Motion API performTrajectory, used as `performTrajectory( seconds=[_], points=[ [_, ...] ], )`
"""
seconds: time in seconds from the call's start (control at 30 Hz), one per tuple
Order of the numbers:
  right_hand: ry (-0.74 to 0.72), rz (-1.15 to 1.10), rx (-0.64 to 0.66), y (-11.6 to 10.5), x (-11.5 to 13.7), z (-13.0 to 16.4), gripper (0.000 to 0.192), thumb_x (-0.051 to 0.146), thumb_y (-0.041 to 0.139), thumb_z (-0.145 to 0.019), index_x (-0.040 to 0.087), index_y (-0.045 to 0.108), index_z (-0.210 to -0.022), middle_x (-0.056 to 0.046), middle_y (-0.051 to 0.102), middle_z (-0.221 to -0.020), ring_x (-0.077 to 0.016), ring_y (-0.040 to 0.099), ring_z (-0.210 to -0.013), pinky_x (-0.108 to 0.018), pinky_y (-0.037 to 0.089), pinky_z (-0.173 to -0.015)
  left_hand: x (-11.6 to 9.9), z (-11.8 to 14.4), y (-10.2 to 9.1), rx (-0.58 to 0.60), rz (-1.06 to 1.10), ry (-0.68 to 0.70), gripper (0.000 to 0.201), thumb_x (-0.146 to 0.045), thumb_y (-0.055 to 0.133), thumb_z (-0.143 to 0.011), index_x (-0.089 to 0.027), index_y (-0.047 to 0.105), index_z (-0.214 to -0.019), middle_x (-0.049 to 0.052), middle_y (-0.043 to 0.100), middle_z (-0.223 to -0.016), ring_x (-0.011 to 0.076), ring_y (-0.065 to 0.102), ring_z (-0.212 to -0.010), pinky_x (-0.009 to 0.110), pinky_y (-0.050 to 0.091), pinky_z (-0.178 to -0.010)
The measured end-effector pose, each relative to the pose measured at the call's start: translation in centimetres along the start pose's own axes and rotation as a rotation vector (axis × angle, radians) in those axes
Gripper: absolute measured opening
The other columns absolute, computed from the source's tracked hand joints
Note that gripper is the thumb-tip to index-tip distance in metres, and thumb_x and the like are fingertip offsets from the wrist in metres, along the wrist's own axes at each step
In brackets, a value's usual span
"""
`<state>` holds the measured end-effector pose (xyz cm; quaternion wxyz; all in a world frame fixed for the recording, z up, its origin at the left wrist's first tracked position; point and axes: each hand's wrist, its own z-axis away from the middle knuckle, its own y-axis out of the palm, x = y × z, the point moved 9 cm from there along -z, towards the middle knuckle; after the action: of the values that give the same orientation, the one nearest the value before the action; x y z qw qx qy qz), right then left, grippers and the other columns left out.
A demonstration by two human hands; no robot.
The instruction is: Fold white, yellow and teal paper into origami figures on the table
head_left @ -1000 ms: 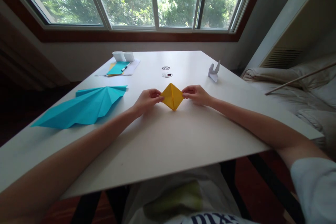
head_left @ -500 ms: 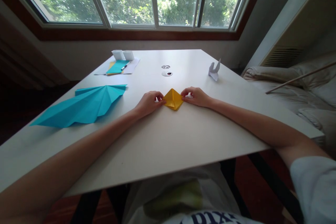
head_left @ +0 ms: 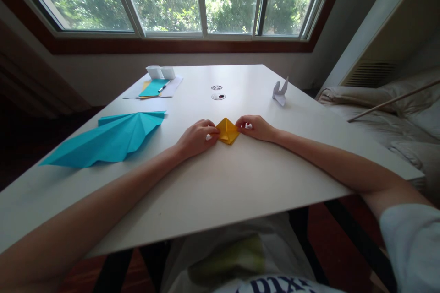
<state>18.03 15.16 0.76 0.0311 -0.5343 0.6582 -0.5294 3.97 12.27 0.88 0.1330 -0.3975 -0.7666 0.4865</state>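
A small yellow folded paper [head_left: 227,131], diamond-shaped with a crease down its middle, lies on the white table [head_left: 220,187] in front of me. At its left corner, my left hand [head_left: 200,136] pinches the paper between thumb and fingers. My right hand [head_left: 256,127] grips the opposite corner, its fingertips closed on the edge. To the left of my left forearm rests a large blue folded paper [head_left: 115,139] with fanned creases.
Toward the back left are blue sheets [head_left: 153,87] on other paper, a pen [head_left: 163,87] and two white boxes [head_left: 161,72]. A grey folded paper figure [head_left: 280,92] stands at the right. Two round discs [head_left: 218,96] lie mid-table. A sofa [head_left: 364,110] is beyond the right edge.
The fingers of my left hand have shifted slightly on the left corner, covering a bit more of it. My right hand has dropped a little. The other things have stayed put.
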Motion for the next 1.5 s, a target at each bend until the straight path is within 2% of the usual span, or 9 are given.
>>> performTrajectory(
  seconds=[0.23, 0.43, 0.57, 0.77, 0.87, 1.0, 1.17, 1.5],
  points=[
    [-0.063, 0.036, -0.003, 0.0, 0.5, 0.1, 0.010, 0.017, 0.052, -0.077, 0.016, 0.062, -0.079, -0.003, 0.064, -0.078, -0.0111, 0.056, -0.067, -0.023, 0.047, -0.061, -0.6, 0.1, -0.3, 0.022, -0.069, -0.008, 0.022, -0.036, 0.056, -0.081, -0.022, 0.071, -0.088, 0.004, 0.063, -0.095, 0.0161, 0.057, -0.082, 0.028, 0.047, -0.073],
    [-0.061, 0.047, -0.008, -0.1, 0.6, 0.2, 0.011, 0.016, 0.052, -0.077, 0.016, 0.062, -0.080, -0.003, 0.064, -0.079, -0.0108, 0.056, -0.067, -0.022, 0.047, -0.061, -0.4, 0.1, -0.4, 0.039, -0.094, -0.146, 0.026, -0.046, 0.059, -0.078, -0.025, 0.072, -0.086, 0.003, 0.063, -0.096, 0.0178, 0.057, -0.085, 0.030, 0.047, -0.071],
    [-0.065, 0.038, -0.013, -0.1, 0.7, 0.2, 0.011, 0.015, 0.052, -0.076, 0.016, 0.062, -0.082, -0.003, 0.064, -0.079, -0.0106, 0.056, -0.067, -0.022, 0.047, -0.060, 0.2, 0.1, 0.0, 0.069, -0.068, -0.253, 0.028, -0.047, 0.054, -0.081, -0.026, 0.072, -0.085, 0.003, 0.063, -0.095, 0.0190, 0.056, -0.088, 0.031, 0.046, -0.075],
    [-0.069, 0.035, -0.013, 0.1, 0.3, 0.2, 0.016, 0.014, 0.053, -0.076, 0.016, 0.062, -0.090, -0.003, 0.065, -0.081, -0.0106, 0.057, -0.068, -0.022, 0.048, -0.060, 0.2, 0.0, 0.0, 0.044, -0.084, -0.285, 0.022, -0.045, 0.061, -0.075, -0.025, 0.069, -0.081, 0.002, 0.063, -0.095, 0.0200, 0.055, -0.089, 0.030, 0.045, -0.070],
    [-0.103, 0.033, -0.015, 0.1, 0.4, 0.2, 0.019, 0.014, 0.052, -0.077, 0.016, 0.062, -0.094, -0.003, 0.064, -0.084, -0.0106, 0.058, -0.070, -0.022, 0.048, -0.062, -0.3, -0.1, -0.5, 0.008, -0.124, -0.265, 0.025, -0.043, 0.065, -0.073, -0.022, 0.063, -0.087, 0.002, 0.063, -0.092, 0.0206, 0.055, -0.088, 0.029, 0.044, -0.066],
    [-0.168, 0.057, -0.004, 0.2, 1.0, 0.4, 0.015, 0.013, 0.050, -0.079, 0.016, 0.063, -0.086, -0.004, 0.063, -0.086, -0.0103, 0.057, -0.070, -0.022, 0.048, -0.064, -1.0, -0.2, -0.7, -0.033, -0.117, -0.217, 0.034, -0.038, 0.065, -0.074, -0.020, 0.053, -0.100, 0.002, 0.063, -0.090, 0.0183, 0.056, -0.080, 0.027, 0.043, -0.064],
    [-0.196, 0.076, 0.032, 0.2, 1.6, 0.5, 0.016, 0.013, 0.048, -0.081, 0.016, 0.064, -0.083, -0.006, 0.063, -0.086, -0.0118, 0.059, -0.074, -0.024, 0.048, -0.068, -1.7, -0.2, 0.0, 0.001, -0.066, -0.080, 0.013, -0.032, 0.058, -0.082, -0.019, 0.060, -0.082, 0.003, 0.064, -0.081, 0.0167, 0.055, -0.078, 0.026, 0.044, -0.068],
    [-0.300, 0.219, 0.118, 0.5, 2.4, 1.0, 0.017, 0.019, 0.049, -0.083, 0.017, 0.065, -0.089, -0.008, 0.065, -0.090, -0.0153, 0.060, -0.081, -0.026, 0.048, -0.073, -2.5, 0.3, 0.2, 0.129, -0.046, 0.113, 0.025, -0.030, 0.045, -0.090, -0.020, 0.068, -0.090, 0.005, 0.067, -0.091, 0.0152, 0.059, -0.084, 0.025, 0.046, -0.074]
  ],
)
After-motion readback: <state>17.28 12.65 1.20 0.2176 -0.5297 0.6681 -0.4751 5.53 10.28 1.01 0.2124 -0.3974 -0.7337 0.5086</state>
